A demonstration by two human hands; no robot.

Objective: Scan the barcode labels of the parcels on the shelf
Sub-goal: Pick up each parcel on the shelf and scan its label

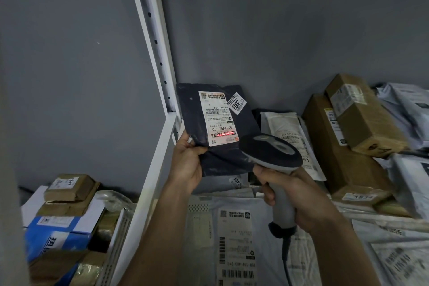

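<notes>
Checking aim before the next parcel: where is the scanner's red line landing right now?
In the head view, centre frame, the red scan line crosses the lower barcode of the white shipping label on the dark mailer bag held up by the left hand.

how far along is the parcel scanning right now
Nothing visible shows which parcels are already scanned. In hand: the left hand holds up a dark mailer bag, and the scanner in the right hand throws a red line across the lower barcode of its label. Left: possibly the white mailers below and the cardboard boxes on the right, their labels not under the beam.
</notes>
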